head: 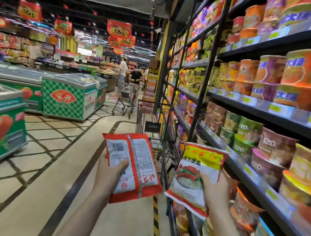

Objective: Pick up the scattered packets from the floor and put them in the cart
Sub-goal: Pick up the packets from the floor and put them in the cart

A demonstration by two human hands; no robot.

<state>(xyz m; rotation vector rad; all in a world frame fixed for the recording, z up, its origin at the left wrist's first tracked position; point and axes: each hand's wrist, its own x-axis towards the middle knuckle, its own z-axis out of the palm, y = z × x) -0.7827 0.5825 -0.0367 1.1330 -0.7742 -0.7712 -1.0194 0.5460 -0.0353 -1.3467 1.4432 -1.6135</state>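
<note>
In a supermarket aisle, the left hand (110, 173) grips a crinkled red plastic packet (135, 166), back side up, thumb across its white label. The right hand (213, 190) clutches a glossy yellow-and-white packet (196, 173). Beyond both packets stands the wire cart (153, 125), its contents indistinct, beside shelves (267, 111) of tubs.

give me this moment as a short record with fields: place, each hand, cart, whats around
place: supermarket aisle, tiled floor
left hand: holds a red packet, back side with barcode facing up
right hand: holds a yellow and white packet, front side showing
cart: wire cart ahead of both packets, beside the shelves
shelves: on the right, stocked with cup noodles and packets
freezers: on the left
task state: both packets held in the air, not yet in the cart
</note>
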